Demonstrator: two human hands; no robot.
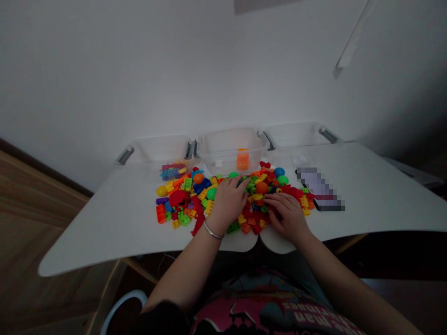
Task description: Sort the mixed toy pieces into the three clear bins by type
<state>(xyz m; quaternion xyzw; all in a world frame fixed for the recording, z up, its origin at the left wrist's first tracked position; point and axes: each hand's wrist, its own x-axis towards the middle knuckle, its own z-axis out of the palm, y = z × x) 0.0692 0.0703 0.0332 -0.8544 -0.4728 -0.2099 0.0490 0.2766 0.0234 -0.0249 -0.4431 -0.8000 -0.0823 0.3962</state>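
A heap of coloured toy bricks (187,184) and small balls is spread over the white table in front of me. My left hand (229,201) rests on the middle of the heap, palm down, fingers stretched out near some green bricks (252,184). A bracelet circles that wrist. My right hand (287,215) lies at the right part of the heap, its fingers extended and thumb apart. Its fingertips are close to a yellow brick (257,197) and an orange ball (261,187). Neither hand visibly holds anything; the bricks under the palms are hidden.
Three clear plastic bins stand along the wall: a left bin (157,145) with red and blue pieces, a middle bin (226,139) with an orange block (242,159), and a right bin (293,132). A phone (316,186) lies right of the heap. The table's front edge (240,249) has a notch.
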